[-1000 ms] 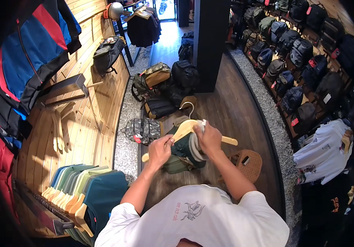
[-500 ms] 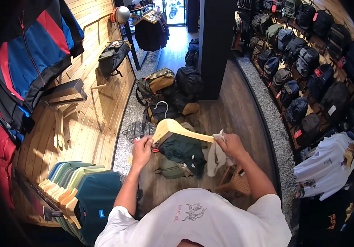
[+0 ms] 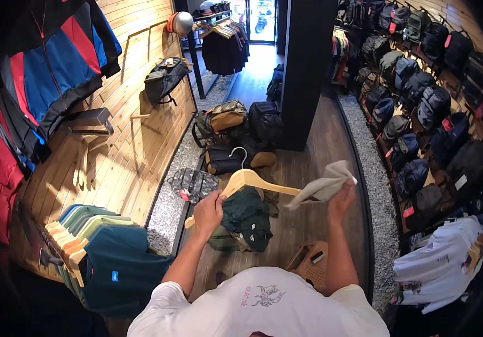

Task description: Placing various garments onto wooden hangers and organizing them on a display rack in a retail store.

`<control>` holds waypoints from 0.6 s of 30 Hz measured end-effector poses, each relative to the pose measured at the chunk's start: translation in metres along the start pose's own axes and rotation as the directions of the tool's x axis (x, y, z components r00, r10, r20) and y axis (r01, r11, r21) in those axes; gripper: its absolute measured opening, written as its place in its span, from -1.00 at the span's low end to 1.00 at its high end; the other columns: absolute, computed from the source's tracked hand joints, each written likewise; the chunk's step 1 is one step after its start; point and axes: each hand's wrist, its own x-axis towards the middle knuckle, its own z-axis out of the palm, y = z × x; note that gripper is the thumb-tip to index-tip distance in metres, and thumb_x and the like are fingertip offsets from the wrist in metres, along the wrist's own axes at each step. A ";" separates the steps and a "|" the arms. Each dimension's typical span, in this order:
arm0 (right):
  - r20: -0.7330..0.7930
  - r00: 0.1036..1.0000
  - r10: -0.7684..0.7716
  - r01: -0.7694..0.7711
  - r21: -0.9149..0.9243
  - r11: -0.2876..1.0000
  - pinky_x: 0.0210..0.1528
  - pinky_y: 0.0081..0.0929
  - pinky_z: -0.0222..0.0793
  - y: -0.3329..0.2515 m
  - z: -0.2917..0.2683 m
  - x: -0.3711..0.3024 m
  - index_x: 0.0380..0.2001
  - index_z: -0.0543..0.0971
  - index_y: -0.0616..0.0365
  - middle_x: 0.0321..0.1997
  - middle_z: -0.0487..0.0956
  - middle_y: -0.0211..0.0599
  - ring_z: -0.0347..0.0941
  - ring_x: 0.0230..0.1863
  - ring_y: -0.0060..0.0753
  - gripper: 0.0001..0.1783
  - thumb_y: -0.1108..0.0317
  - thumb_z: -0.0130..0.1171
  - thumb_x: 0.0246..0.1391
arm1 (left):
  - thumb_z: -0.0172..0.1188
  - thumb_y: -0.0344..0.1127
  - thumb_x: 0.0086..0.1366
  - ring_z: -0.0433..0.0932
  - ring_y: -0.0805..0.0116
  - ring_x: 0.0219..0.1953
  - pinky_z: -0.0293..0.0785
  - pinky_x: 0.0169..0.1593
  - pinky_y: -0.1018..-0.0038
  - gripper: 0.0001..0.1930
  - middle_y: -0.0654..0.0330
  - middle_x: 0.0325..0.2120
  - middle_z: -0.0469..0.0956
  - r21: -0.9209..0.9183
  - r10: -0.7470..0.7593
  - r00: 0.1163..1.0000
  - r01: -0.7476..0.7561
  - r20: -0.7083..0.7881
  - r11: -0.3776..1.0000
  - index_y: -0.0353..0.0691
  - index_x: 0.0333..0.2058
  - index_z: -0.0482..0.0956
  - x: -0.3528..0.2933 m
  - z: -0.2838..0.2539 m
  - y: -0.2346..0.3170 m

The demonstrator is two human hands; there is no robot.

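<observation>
A pale wooden clothes hanger (image 3: pixel 261 183) with a metal hook is raised in front of me, hook upward. My left hand (image 3: pixel 209 213) is closed round its left arm, whose tip pokes out below the fingers. Farther right, my right hand (image 3: pixel 341 201) grips a bunched beige-grey cloth (image 3: pixel 321 189). The cloth's loose end fans out to the left and overlaps the hanger's right tip; whether they touch, I cannot tell. Below the hanger lies a dark green garment (image 3: pixel 247 216) on top of an olive-green item (image 3: pixel 223 240).
Backpacks (image 3: pixel 227 117) are piled beyond the hanger, beside a dark pillar (image 3: pixel 303 73). At lower left is a rack of shirts (image 3: pixel 115 255); white shirts (image 3: pixel 441 258) hang at right. A woven stool (image 3: pixel 304 259) stands near me. Shelved backpacks (image 3: pixel 433 106) line the right wall.
My right hand has swung right and up with the cloth, away from the hanger's right end. My left hand and the hanger have shifted slightly right and lower. The head view has also shifted.
</observation>
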 end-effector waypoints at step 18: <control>0.601 0.604 -0.524 0.756 -0.222 0.616 -0.13 -0.03 0.46 -0.016 0.091 -0.029 -0.02 0.52 0.20 -0.18 0.61 -0.02 0.56 -0.18 0.15 -0.48 0.12 0.36 0.05 | 0.17 -0.35 0.33 0.69 0.05 -0.36 0.53 -0.32 0.29 -0.84 0.05 -0.46 0.66 -0.022 0.076 0.997 -0.076 -0.024 0.997 -0.20 -0.17 0.66 -0.010 0.021 0.054</control>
